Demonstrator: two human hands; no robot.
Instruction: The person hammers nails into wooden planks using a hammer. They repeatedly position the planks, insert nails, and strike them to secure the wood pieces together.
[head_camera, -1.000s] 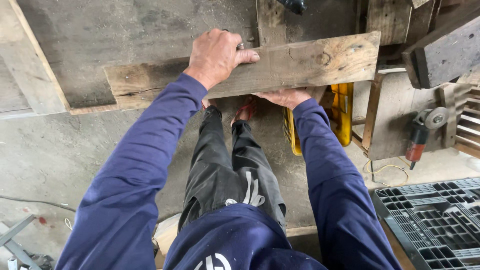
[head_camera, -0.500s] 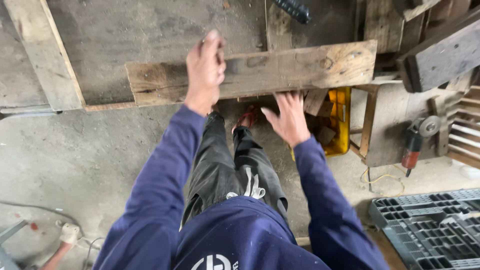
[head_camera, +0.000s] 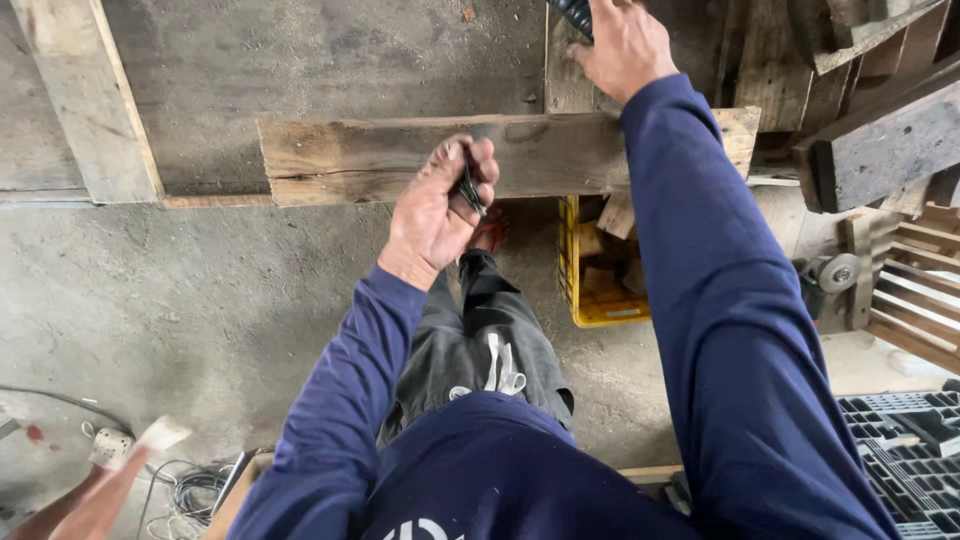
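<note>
Weathered plank (head_camera: 380, 155) lay across near edge of worktop (head_camera: 300, 60). Left hand (head_camera: 440, 205) curled over plank's near edge, gripping small dark tool (head_camera: 468, 185). Right hand (head_camera: 625, 40) reached farther in, closed on black object (head_camera: 575, 12). Yellow crate (head_camera: 600, 265) below.

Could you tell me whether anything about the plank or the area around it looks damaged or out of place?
The weathered plank has a long crack running along the grain near its left end, below the left hand, which holds a small dark tool against it. The right hand reaches a dark object beyond. Cables lie tangled on the floor.
</note>
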